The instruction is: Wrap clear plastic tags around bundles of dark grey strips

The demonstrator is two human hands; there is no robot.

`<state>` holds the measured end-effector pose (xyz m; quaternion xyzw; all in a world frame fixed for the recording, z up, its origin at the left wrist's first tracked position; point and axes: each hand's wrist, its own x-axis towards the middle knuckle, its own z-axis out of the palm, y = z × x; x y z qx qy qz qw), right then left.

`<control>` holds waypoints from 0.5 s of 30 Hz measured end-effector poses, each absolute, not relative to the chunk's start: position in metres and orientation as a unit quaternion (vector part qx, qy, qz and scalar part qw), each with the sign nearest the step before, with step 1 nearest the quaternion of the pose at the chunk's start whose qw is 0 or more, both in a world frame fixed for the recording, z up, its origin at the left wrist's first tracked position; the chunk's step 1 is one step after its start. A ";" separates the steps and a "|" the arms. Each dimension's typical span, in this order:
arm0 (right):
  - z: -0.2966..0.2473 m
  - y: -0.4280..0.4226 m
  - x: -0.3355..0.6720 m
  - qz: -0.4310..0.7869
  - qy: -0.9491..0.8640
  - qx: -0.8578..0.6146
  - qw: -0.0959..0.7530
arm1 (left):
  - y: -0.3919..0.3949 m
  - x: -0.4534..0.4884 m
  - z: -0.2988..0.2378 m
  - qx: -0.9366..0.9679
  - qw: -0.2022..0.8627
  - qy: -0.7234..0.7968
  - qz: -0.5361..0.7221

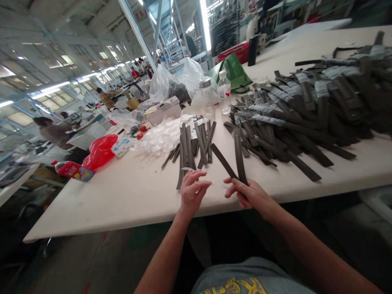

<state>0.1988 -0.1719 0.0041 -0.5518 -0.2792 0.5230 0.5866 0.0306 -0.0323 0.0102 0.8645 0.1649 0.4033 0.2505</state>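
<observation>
A: Where the right hand (248,192) closes, what's hidden?

B: The lower ends of the two dark strips (239,157) it pinches, at the table's (122,196) near edge. The left hand (192,191) is half-curled and empty, just beside. The clear bag's (162,81) contents are unreadable.

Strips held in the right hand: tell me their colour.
The strips are dark grey-brown; head view shows it best.

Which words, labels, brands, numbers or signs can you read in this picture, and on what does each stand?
No text reads clearly.
Yellow print on the grey shirt: cut off at the picture's edge.
Red packet: print blurred.
Bottle label: too small.
Red overhead sign: blurred.
White bands round the strip bundles: too small.
</observation>
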 end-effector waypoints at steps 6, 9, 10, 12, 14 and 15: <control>0.011 -0.166 0.174 0.581 -0.263 -0.506 0.580 | -0.048 0.018 0.009 0.890 0.223 0.145 0.371; 0.016 -0.167 0.167 0.572 -0.264 -0.518 0.578 | -0.057 0.013 0.010 0.877 0.238 0.167 0.382; 0.017 -0.167 0.165 0.559 -0.263 -0.528 0.583 | -0.060 0.011 0.010 0.862 0.247 0.195 0.398; 0.016 -0.167 0.162 0.520 -0.268 -0.551 0.596 | -0.070 0.006 0.009 0.815 0.283 0.269 0.429; 0.014 -0.167 0.160 0.481 -0.288 -0.566 0.605 | -0.081 0.001 0.008 0.772 0.356 0.327 0.413; 0.012 -0.167 0.159 0.466 -0.301 -0.571 0.605 | -0.087 -0.001 0.007 0.759 0.402 0.342 0.380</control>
